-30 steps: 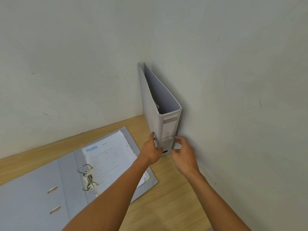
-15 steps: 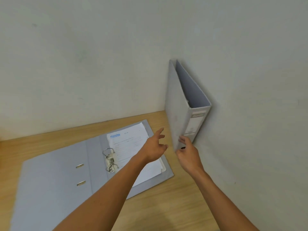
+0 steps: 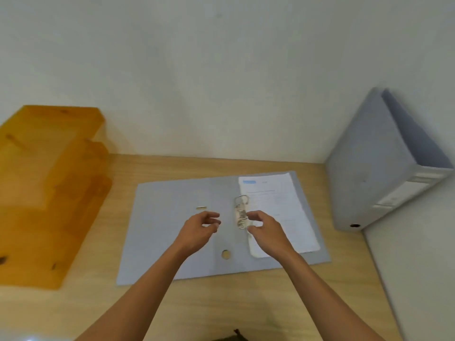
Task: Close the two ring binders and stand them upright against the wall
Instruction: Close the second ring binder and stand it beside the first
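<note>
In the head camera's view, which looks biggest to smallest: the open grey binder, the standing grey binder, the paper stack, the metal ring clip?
1. Open grey ring binder lying flat
2. Closed grey ring binder standing in the corner
3. White paper stack
4. Metal ring mechanism

The two binders may be equal when shut.

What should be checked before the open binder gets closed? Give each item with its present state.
1. Closed binder upright in the wall corner: ok.
2. Open binder lying flat on the desk: ok.
3. Papers within the right cover: ok.
4. Ring mechanism latched: cannot tell, blurred.
5. Left hand and right hand empty: ok.
6. Free wall space beside the closed binder: ok.
</note>
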A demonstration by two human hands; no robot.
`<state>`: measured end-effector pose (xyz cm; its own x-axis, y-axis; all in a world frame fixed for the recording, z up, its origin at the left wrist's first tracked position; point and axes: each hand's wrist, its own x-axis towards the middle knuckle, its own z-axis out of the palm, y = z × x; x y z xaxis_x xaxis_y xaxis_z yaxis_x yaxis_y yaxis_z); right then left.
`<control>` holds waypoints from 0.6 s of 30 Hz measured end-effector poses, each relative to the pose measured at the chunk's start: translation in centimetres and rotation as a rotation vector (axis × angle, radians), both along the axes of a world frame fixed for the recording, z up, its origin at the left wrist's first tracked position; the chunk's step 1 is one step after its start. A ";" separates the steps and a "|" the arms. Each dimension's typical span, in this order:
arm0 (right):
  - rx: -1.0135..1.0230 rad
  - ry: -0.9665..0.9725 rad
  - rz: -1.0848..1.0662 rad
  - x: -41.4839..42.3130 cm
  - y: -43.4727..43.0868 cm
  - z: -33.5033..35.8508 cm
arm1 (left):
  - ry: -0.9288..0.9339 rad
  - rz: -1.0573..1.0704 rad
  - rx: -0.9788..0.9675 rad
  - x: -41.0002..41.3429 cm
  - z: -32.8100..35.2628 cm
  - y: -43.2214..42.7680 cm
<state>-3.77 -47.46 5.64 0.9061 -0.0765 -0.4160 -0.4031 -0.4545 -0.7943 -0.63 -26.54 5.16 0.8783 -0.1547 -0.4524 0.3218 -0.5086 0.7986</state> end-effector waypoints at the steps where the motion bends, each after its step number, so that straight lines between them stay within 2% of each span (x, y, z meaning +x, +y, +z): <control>1: -0.001 0.017 0.034 0.0 1.6 -0.5 | 0.021 0.040 0.004 -0.4 -0.4 2.1; 7: -0.011 0.111 0.195 0.2 10.2 -4.2 | 0.081 0.224 0.048 -2.2 -2.8 12.2; 14: -0.040 0.194 0.292 1.2 16.3 -6.4 | 0.187 0.419 0.149 -3.9 -5.5 19.1; 18: -0.054 0.242 0.334 1.8 18.6 -7.0 | 0.311 0.510 0.126 -4.5 -6.4 21.3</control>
